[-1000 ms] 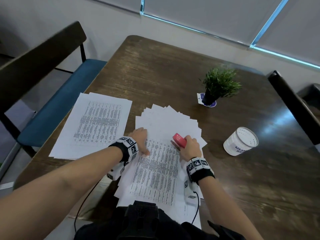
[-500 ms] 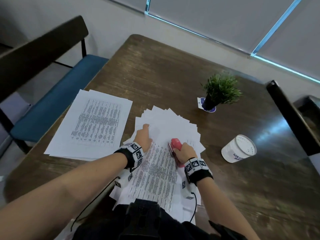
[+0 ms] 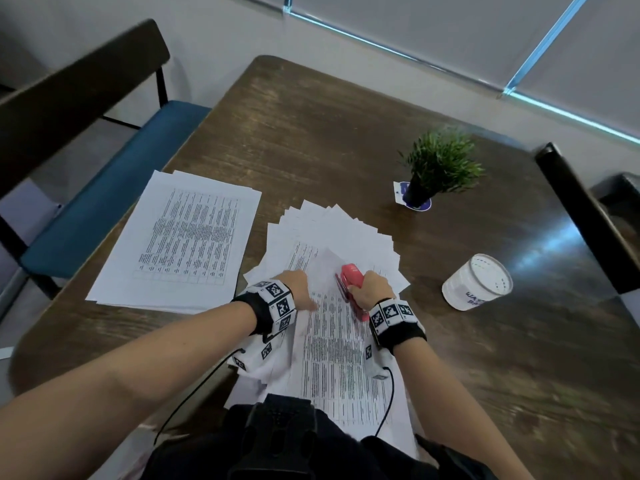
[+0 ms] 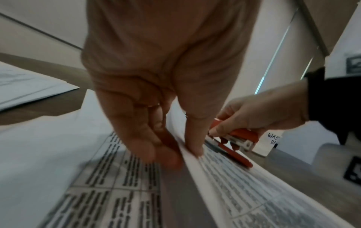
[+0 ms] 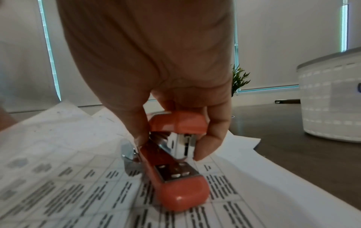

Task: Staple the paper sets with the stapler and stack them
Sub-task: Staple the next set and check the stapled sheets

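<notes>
The right hand (image 5: 156, 61) curls thumb and fingers round the red stapler (image 5: 175, 162), whose long axis runs up the frame's centre, mouth agape toward the wrist. The left hand (image 4: 156, 92) pinches the lifted edge of a printed paper set (image 3: 332, 348) between thumb and fingers, atop the fanned sheets (image 3: 346, 230). At right, a white cup (image 3: 478, 282) reads "WAS…".

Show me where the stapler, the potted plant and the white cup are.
stapler (image 5: 181, 189): right wrist view, on its red base near the front end.
potted plant (image 3: 441, 161): head view, on its green leaves.
white cup (image 3: 467, 292): head view, on its side wall.
</notes>
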`<state>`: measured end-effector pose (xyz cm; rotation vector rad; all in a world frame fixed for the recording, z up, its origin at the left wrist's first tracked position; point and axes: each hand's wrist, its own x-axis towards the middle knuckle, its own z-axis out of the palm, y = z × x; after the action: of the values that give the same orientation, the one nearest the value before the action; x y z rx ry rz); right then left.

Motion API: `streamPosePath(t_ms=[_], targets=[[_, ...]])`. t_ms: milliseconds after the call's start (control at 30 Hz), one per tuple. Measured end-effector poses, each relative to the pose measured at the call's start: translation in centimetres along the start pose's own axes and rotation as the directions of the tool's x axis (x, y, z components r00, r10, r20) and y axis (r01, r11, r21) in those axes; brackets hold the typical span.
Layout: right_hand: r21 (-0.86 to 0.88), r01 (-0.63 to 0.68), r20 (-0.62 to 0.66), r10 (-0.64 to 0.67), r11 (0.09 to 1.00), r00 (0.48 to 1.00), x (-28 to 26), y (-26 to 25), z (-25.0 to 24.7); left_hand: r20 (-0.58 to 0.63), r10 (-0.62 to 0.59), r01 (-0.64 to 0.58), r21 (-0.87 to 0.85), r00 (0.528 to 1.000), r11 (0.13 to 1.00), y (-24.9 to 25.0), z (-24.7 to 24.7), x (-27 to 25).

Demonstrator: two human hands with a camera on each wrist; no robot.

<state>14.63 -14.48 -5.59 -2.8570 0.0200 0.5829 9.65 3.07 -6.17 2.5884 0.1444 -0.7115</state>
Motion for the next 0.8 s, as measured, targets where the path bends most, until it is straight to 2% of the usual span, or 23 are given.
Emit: streamPosePath(t_ms=[67, 167, 300, 333, 367, 433, 500, 533, 600, 800], targets=[[0.000, -0.005, -0.001, 0.005, 1.000, 1.000, -0.2, 0.3, 0.3, -0.053, -0.020, 0.024, 0.062, 0.998, 0.998, 0.3, -0.4, -0.1], [0.026, -0.014, -0.012, 0.014, 1.000, 1.000, -0.3, 0.5, 0.5, -0.095, -0.013, 0.014, 0.012, 0.995, 1.000, 0.9, -0.5, 0.4], [0.037, -0.017, -0.005, 0.017, 0.999, 1.000, -0.3, 0.3, 0.4, 0.037, 0.004, -0.006, 0.070, 0.999, 0.998, 1.4, 0.0, 0.4], [0.026, -0.017, -0.002, 0.017, 1.000, 1.000, -0.3, 0.2, 0.5, 0.033, 0.000, -0.003, 0.086, 0.999, 0.996, 1.5, 0.0, 0.4], [0.009, -0.015, -0.002, 0.015, 1.000, 1.000, -0.3, 0.0, 0.6, 0.006, -0.005, 0.004, 0.095, 1.000, 0.995, 1.5, 0.1, 0.7], [-0.018, -0.011, -0.007, 0.011, 1.000, 1.000, -0.3, -0.4, 1.1, -0.135, 0.020, -0.003, 0.130, 0.991, 0.992, 1.4, 0.2, 1.0], [-0.031, -0.003, -0.016, 0.002, 1.000, 1.000, -0.2, -0.8, 1.6, -0.202, 0.121, -0.066, 0.259, 0.972, 0.964, 1.3, 0.5, 1.5], [-0.037, 0.001, -0.021, -0.002, 0.999, 1.000, -0.1, -0.8, 1.9, -0.183, 0.187, -0.117, 0.338, 0.965, 0.934, 1.2, 0.6, 1.7], [-0.051, 0.013, -0.034, -0.014, 0.999, 0.999, 0.1, -0.7, 2.4, -0.114, 0.229, -0.159, 0.436, 0.967, 0.886, 1.0, 0.9, 2.1], [-0.169, 0.082, -0.031, -0.089, 0.982, 0.996, 0.5, -0.1, 2.6, -0.106, 0.211, -0.142, 0.451, 0.972, 0.881, 0.9, 1.0, 2.5]])
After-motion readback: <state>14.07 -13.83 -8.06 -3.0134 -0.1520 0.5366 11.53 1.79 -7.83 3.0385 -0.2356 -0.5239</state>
